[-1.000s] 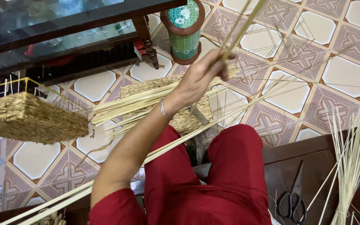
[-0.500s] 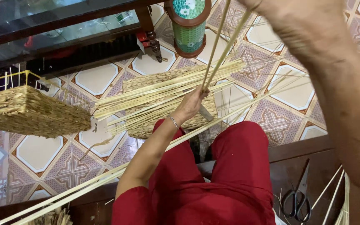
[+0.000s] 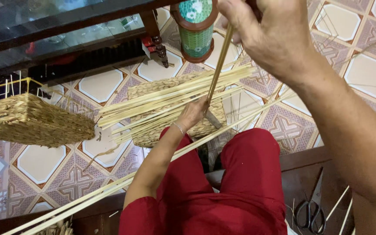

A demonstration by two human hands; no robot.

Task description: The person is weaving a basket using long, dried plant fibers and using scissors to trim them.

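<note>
**Long reed strips held at both ends above a woven panel**

Above the tiled floor (image 3: 370, 74), a thin bundle of pale reed strips (image 3: 217, 69) is held taut between two hands. The right hand (image 3: 266, 37) is raised close to the camera at the top of the view, its fingers (image 3: 240, 19) closed around the upper end of the strips. The left hand (image 3: 192, 114) is lowered near the knees, and its fingers are curled shut around the lower end, just over a flat woven panel (image 3: 153, 89) that lies on the floor. Further loose strips (image 3: 162, 104) are spread crosswise over that panel, and others run out toward the lower left corner of the view.

The strips are judged to be very light, springy along their length and easily bent, yet likely to crease or split if folded sharply. A smooth, slightly slippery surface is suggested by their sheen, so a firm pinch near each end seems the safest hold, with several strips gathered together rather than one alone.

A woven basket (image 3: 31, 122) with upright stakes is seen at the left, a green patterned cylinder (image 3: 196, 30) stands beyond the panel, and black scissors (image 3: 312, 209) lie on the dark wooden seat edge (image 3: 297, 161) at the lower right.
</note>
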